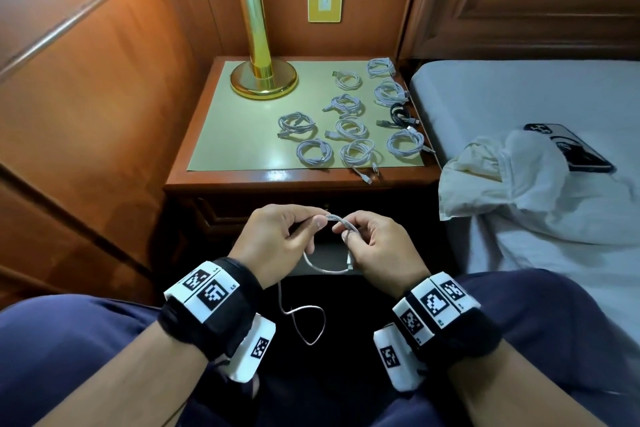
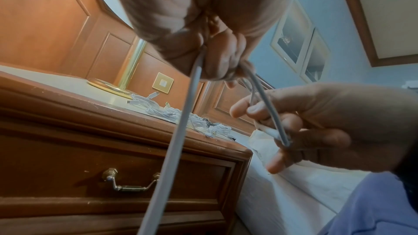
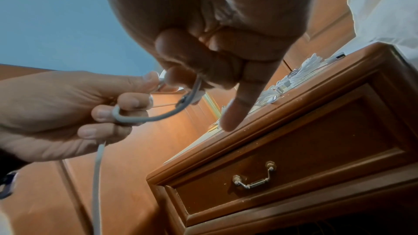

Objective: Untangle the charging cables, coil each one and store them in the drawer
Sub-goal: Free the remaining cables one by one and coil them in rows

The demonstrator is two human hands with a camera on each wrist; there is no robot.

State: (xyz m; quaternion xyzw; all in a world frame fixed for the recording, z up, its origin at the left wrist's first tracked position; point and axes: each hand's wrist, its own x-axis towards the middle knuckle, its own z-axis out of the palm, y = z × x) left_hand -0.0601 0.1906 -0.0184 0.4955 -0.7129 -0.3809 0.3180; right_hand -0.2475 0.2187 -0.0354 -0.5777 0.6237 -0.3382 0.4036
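Both hands grasp one white cable (image 1: 341, 220) above the lap, near the closed drawer (image 2: 140, 172): left hand (image 1: 280, 239) pinches it, right hand (image 1: 377, 246) holds a small loop. Its tail hangs down. Coiled cables (image 1: 349, 128) lie on the nightstand (image 1: 221, 180), right of the lamp (image 1: 263, 80).

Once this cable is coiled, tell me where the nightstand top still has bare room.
Free: the mat's front-left, between the lamp base and the front edge, left of the coiled cables. Crowded: the right half up to the bed-side edge.
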